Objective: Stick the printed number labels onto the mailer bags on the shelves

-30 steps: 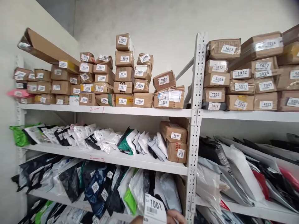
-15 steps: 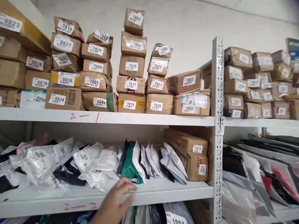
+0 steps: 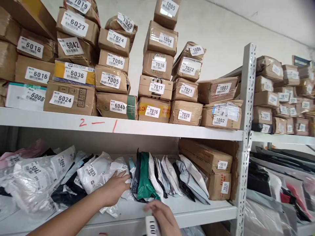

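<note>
My left hand [image 3: 115, 189] reaches onto the middle shelf, fingers stretched out against a white plastic parcel [image 3: 119, 165]. Just right of its fingertips a green bag [image 3: 146, 180] stands upright in a row of thin parcels. Low in front of the shelf edge, my right hand [image 3: 164, 218] is closed at a parcel with a white label [image 3: 151, 226] reading "001" in part. Most of that parcel is out of view. Left of my left hand lies a white bag labelled 7035 [image 3: 91, 172].
Numbered cardboard boxes stand stacked on the upper shelf [image 3: 172, 130]. Two long boxes [image 3: 219, 164] sit at the right end of the middle shelf. A perforated metal post [image 3: 247, 98] separates this rack from another one with boxes and bagged parcels.
My left hand has moved from in front of the shelf in among the parcels. My right hand has come into view with a labelled parcel. The camera has moved closer and tilted.
</note>
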